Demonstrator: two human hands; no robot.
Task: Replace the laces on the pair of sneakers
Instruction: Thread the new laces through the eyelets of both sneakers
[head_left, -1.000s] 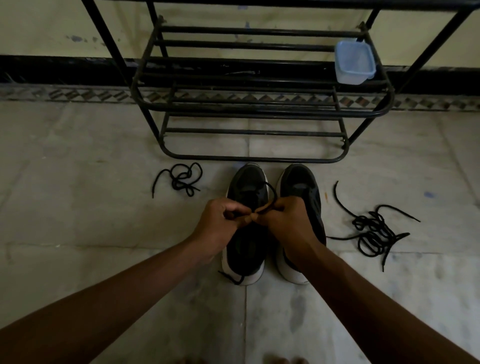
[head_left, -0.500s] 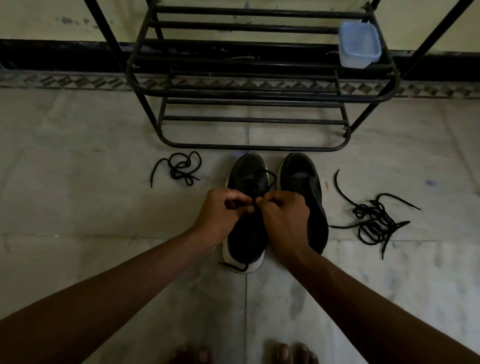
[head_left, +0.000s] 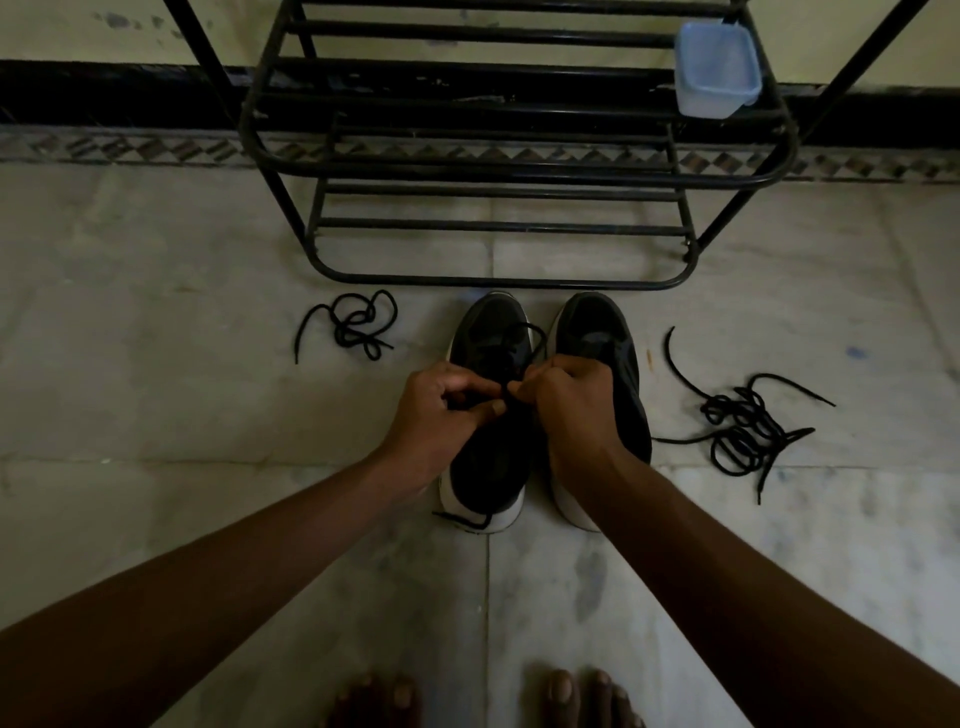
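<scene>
A pale marble-tiled floor (head_left: 156, 415) fills most of the room, running back to a dark skirting and a patterned border strip along the wall. Against that wall stands a black metal shoe rack (head_left: 519, 175) with barred shelves, its lowest rail just beyond the toes of the shoes. The pair of black sneakers with white soles sits side by side on the floor in front of it, toes towards the rack: the left sneaker (head_left: 488, 467) and the right sneaker (head_left: 597, 327) almost touch. The person reaches down with both bare arms, and both hands meet over the left sneaker's lacing area. The left hand (head_left: 436, 415) has its fingers curled, thumb and forefinger pinched on a black lace (head_left: 543, 340); the right hand (head_left: 566, 410) is curled tight too, gripping the same lace, which rises in a loop above the knuckles towards the toe. The right hand also covers the inner side of the right sneaker. A large tangle of black laces (head_left: 743, 431) lies on the floor to the right of the shoes, well apart from them. A clear bluish plastic container (head_left: 717, 67) rests on the right end of an upper rack shelf. A smaller tangled lace (head_left: 353, 327) lies to the left of the shoes. One loose lace end (head_left: 467, 519) trails across the left sneaker's heel. The person's bare toes (head_left: 566, 696) show at the bottom edge.
</scene>
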